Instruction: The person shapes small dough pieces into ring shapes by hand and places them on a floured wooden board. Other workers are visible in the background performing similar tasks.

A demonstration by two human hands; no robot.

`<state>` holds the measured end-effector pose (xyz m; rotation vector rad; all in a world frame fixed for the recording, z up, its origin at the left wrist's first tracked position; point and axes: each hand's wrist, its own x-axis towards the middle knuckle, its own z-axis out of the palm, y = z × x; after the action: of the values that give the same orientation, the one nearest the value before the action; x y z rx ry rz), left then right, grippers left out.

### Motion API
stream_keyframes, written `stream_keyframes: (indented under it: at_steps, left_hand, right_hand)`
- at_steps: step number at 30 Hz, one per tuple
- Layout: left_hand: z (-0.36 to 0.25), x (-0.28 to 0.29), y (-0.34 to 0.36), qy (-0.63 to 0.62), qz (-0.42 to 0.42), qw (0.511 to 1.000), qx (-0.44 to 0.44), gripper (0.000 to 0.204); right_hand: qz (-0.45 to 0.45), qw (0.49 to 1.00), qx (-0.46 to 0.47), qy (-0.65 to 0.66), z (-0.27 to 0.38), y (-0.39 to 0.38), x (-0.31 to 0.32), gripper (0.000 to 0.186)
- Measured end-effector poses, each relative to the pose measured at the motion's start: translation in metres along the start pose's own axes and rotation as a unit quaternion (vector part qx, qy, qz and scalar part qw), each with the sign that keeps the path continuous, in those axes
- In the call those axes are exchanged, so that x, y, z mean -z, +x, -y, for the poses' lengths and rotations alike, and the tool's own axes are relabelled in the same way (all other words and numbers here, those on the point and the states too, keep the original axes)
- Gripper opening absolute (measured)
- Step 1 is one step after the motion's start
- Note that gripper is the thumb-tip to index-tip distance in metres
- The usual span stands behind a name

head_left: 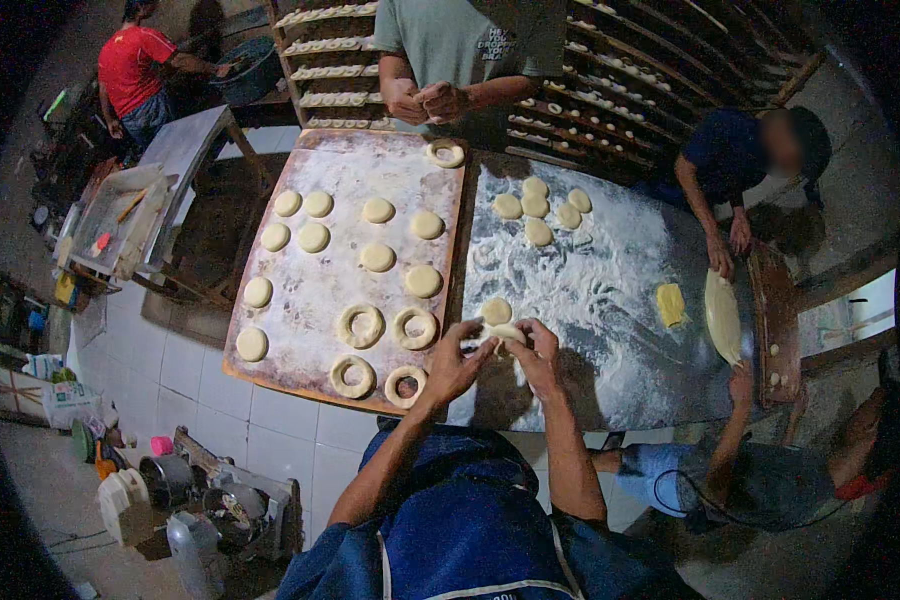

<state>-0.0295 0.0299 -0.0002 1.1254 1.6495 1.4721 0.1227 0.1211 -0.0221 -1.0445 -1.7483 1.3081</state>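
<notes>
Between my left hand [458, 358] and my right hand [537, 358] is a pale piece of dough [507, 332], pinched by the fingers of both. Its full shape is partly hidden by my fingers. Just beyond it, a round flat dough piece [496, 310] lies on the floured metal tabletop [580, 290]. On the wooden board [310, 270] to the left sit several dough rings [359, 326] near my side and several plain dough rounds [377, 257] farther off. Another dough ring [445, 153] rests at the board's far right corner. A cluster of dough rounds [534, 204] lies on the far metal surface.
Opposite me stands a person in a grey-green shirt [460, 45], hands together. At right, two people handle a long dough piece [721, 315] beside a yellow slab [671, 305]. Racks of shaped dough [330, 73] stand behind. A person in red [135, 62] reaches into a tub [247, 72].
</notes>
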Motion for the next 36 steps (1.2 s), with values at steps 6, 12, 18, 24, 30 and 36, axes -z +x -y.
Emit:
stream_keyframes:
  at_steps: [6,12,18,24,30,36]
  left_hand:
    - [-0.037,-0.014,-0.005,-0.176,0.078,0.967,0.165,0.027]
    - [-0.037,-0.013,-0.007,-0.166,0.086,0.975,0.122,0.025]
    - [-0.026,-0.008,-0.018,-0.317,0.008,0.935,0.157,0.031]
    - [-0.008,0.02,-0.023,-0.397,0.147,0.904,0.064,0.047]
    - [0.015,0.018,-0.019,-0.437,0.089,0.894,0.044,0.033]
    - [-0.026,0.034,-0.025,0.166,-0.073,0.961,-0.209,0.024]
  right_hand:
    - [0.029,0.997,-0.047,0.059,0.047,-0.012,0.014,0.045]
    - [-0.007,0.998,-0.043,0.04,0.069,-0.022,0.003,0.064]
    - [0.134,0.981,-0.104,0.092,0.089,-0.03,-0.001,0.062]
    - [0.096,0.944,-0.113,0.293,0.048,-0.024,-0.022,0.051]
    - [0.05,0.988,-0.065,0.13,0.007,-0.031,-0.04,0.053]
    - [-0.006,0.999,-0.042,-0.021,0.061,-0.035,-0.069,0.059]
